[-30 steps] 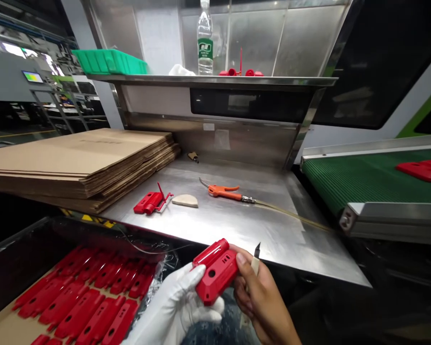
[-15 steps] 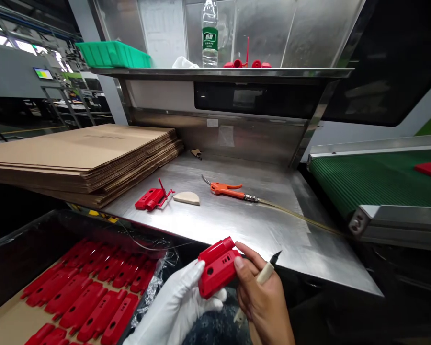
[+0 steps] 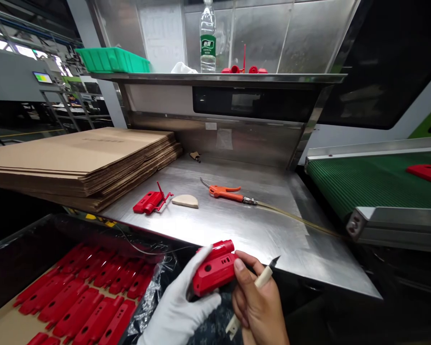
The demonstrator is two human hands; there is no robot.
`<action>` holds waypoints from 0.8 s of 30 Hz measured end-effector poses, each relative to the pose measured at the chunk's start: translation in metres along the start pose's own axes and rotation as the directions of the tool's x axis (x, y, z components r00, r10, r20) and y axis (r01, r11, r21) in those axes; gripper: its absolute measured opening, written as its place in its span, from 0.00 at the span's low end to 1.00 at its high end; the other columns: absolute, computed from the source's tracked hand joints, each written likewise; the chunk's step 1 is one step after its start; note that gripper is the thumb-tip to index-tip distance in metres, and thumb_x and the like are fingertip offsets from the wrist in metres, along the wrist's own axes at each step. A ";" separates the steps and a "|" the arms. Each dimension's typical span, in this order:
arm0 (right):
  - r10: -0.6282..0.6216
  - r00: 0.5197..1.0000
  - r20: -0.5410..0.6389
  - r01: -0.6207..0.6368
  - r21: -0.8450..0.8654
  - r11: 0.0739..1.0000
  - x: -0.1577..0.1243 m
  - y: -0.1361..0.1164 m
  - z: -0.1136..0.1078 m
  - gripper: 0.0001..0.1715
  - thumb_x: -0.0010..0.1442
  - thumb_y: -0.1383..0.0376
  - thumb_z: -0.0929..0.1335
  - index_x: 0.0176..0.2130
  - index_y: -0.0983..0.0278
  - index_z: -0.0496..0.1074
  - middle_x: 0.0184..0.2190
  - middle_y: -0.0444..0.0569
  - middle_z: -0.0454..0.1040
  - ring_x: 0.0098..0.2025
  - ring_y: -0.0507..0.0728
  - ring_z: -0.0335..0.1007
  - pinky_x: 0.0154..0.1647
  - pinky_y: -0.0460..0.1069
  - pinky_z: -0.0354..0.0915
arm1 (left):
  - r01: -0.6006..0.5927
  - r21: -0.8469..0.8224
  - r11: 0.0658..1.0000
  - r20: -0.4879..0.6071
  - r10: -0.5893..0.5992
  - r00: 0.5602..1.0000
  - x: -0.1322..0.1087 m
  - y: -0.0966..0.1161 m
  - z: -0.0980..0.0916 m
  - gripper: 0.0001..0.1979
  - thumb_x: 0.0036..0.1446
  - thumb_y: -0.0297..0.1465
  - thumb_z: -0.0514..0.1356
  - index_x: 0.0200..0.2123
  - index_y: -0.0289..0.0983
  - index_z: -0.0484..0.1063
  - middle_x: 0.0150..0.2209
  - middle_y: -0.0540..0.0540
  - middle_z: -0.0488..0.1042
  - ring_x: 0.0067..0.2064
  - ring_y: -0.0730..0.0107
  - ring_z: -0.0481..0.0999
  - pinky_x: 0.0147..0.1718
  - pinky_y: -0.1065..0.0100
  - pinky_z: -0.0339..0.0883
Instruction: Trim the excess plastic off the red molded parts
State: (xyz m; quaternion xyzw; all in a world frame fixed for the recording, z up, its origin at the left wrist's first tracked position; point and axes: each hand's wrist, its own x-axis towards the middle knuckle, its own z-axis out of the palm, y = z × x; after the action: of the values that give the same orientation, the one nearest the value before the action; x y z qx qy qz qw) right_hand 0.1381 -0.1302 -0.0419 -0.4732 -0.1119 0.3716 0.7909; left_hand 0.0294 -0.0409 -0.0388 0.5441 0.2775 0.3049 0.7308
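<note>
Red plastic housing (image 3: 214, 268) was gripped by the gloved left hand (image 3: 181, 309) and the right hand (image 3: 258, 304), which also held a knife (image 3: 258, 282), beside a carton (image 3: 7, 326) of matching red parts (image 3: 82, 302).

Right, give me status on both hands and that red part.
Left hand gloved, gripping red part. Right hand bare, thumb on part, holding knife. Nothing in the way.

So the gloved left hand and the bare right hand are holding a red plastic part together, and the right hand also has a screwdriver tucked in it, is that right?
Not quite. The head view shows a small craft knife with a pale handle and a pointed dark blade in the right hand, not a screwdriver. The rest holds: the gloved left hand and the bare right hand hold the red plastic part together.
</note>
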 end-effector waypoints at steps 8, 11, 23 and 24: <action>0.037 0.996 0.083 -0.013 -0.275 0.961 0.002 0.005 -0.018 0.36 0.59 0.39 0.70 0.45 0.69 0.70 0.15 0.39 0.65 0.14 0.42 0.43 0.14 0.40 0.41 | 0.068 0.149 0.987 -0.162 -0.044 0.986 -0.003 -0.003 -0.023 0.22 0.54 0.43 0.67 0.50 0.40 0.79 0.20 0.49 0.77 0.15 0.76 0.65 0.14 0.75 0.57; -0.015 0.998 0.058 0.033 -0.321 0.946 0.010 0.011 -0.030 0.37 0.61 0.39 0.69 0.49 0.70 0.69 0.22 0.46 0.74 0.15 0.42 0.47 0.16 0.41 0.42 | 0.157 0.097 0.983 -0.156 -0.141 0.978 0.000 -0.009 -0.025 0.26 0.58 0.49 0.62 0.52 0.37 0.77 0.13 0.51 0.69 0.12 0.78 0.60 0.12 0.77 0.48; 0.200 0.909 0.365 -0.204 -0.028 0.979 0.005 0.014 -0.010 0.46 0.59 0.36 0.68 0.56 0.70 0.66 0.13 0.32 0.56 0.14 0.43 0.41 0.15 0.41 0.41 | 0.369 -0.481 0.795 -0.118 -0.476 0.871 0.005 -0.006 -0.016 0.22 0.38 0.34 0.77 0.39 0.43 0.80 0.39 0.49 0.83 0.38 0.67 0.82 0.38 0.72 0.76; 0.197 0.899 0.391 -0.213 -0.002 0.977 0.005 0.014 -0.007 0.44 0.60 0.36 0.68 0.56 0.69 0.66 0.13 0.32 0.56 0.14 0.42 0.41 0.15 0.41 0.41 | 0.361 -0.454 0.815 -0.122 -0.457 0.881 0.004 -0.006 -0.017 0.21 0.40 0.34 0.77 0.40 0.43 0.79 0.41 0.49 0.83 0.39 0.66 0.82 0.38 0.72 0.77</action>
State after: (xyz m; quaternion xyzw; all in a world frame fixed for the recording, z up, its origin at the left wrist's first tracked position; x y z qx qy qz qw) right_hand 0.1385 -0.1276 -0.0579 -0.3830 -0.2089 0.5413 0.7188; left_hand 0.0202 -0.0281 -0.0488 0.2639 0.3975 0.2513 0.8421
